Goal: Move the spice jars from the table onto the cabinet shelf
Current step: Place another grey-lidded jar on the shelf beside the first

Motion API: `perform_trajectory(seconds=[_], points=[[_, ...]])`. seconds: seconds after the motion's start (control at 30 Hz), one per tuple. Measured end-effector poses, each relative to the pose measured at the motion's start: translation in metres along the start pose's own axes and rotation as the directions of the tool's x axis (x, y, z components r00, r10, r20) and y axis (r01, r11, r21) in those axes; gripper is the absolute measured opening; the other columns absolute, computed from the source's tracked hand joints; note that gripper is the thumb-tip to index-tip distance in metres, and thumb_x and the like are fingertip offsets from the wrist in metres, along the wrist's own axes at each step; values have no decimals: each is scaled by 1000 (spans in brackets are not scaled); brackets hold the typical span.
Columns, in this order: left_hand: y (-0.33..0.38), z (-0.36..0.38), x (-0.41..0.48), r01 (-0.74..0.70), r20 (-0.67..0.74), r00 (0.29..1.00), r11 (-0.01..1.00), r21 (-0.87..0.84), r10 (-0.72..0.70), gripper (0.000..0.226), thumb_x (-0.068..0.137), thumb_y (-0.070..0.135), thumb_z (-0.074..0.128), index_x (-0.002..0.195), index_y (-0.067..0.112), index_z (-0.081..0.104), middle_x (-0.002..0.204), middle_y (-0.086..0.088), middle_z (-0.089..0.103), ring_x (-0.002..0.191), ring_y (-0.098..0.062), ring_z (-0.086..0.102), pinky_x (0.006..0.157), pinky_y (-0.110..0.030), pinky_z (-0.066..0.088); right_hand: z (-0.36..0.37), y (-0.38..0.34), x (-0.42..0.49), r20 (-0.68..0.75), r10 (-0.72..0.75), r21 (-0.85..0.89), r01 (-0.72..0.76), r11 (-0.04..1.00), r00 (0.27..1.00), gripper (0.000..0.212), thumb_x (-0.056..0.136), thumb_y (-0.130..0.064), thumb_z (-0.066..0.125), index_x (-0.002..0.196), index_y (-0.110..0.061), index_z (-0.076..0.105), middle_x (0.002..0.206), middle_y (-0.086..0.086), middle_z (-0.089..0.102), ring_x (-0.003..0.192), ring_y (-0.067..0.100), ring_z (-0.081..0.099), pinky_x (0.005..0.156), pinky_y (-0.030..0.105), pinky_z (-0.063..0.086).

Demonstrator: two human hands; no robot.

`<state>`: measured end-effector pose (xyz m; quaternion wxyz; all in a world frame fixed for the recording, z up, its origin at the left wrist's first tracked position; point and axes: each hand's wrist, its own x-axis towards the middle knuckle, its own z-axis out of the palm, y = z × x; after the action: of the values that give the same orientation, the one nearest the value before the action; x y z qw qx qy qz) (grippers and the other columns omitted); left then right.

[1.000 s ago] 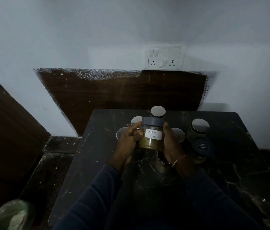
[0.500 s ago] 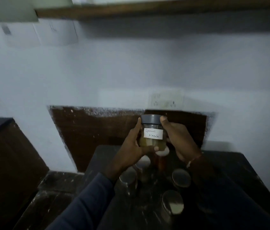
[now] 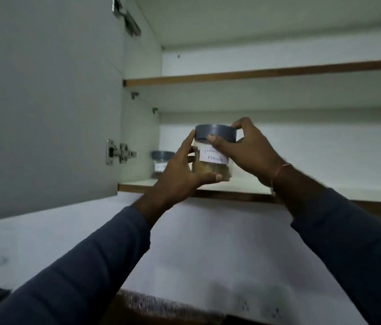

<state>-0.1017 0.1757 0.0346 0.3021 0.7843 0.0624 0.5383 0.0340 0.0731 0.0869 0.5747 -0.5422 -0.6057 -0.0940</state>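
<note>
I hold a clear spice jar (image 3: 213, 168) with a grey lid and a white label reading "Garam Masala" in both hands, raised in front of the lowest cabinet shelf (image 3: 238, 186). My left hand (image 3: 180, 177) cups its left side and bottom. My right hand (image 3: 245, 151) grips the lid and right side. The jar hangs just above the shelf's front edge. A second grey-lidded jar (image 3: 161, 163) stands on the same shelf at the far left, partly hidden by my left hand.
The open cabinet door (image 3: 44, 102) hangs to the left, with hinges (image 3: 119, 152) on its inner edge. A higher shelf (image 3: 255, 75) runs above. White wall lies below the cabinet. The table is out of view.
Both hands have lifted the jar from above the table up to the cabinet shelf. My view has tilted up, so the table and the other jars have dropped out of sight.
</note>
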Motion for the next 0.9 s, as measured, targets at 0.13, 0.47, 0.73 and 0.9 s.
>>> perform_trajectory(seconds=[0.13,0.47,0.73,0.9], points=[[-38,-12,26,1,23,1000,997,75,-2,94,65,21,88,120,68,29,111,20,53,93,21,53,66,-3,46,39,24,34,55,27,-46,-24,999,998,39,80,-46,72,103,-21,53,101,3,67,86,18,64,63,23,47],[-129,-70,66,321,11,844,522,790,-535,44,77,45,49,113,23,61,121,-1,61,103,-22,58,91,-37,47,115,88,112,155,237,-399,-158,903,959,33,85,-42,67,100,-17,50,109,7,62,98,26,58,73,30,41],[-137,-73,55,170,-38,970,556,814,-240,22,77,41,42,65,24,51,75,0,56,77,-25,57,66,-31,39,171,111,173,194,294,-707,-75,703,936,45,94,-36,55,129,-10,48,133,11,56,119,29,54,87,31,42],[-134,-73,52,148,-60,984,576,804,-168,24,79,37,44,61,22,48,72,0,54,74,-23,54,66,-30,38,187,120,186,164,304,-743,-86,664,938,37,94,-27,55,126,-11,52,130,11,59,116,29,58,80,29,40]])
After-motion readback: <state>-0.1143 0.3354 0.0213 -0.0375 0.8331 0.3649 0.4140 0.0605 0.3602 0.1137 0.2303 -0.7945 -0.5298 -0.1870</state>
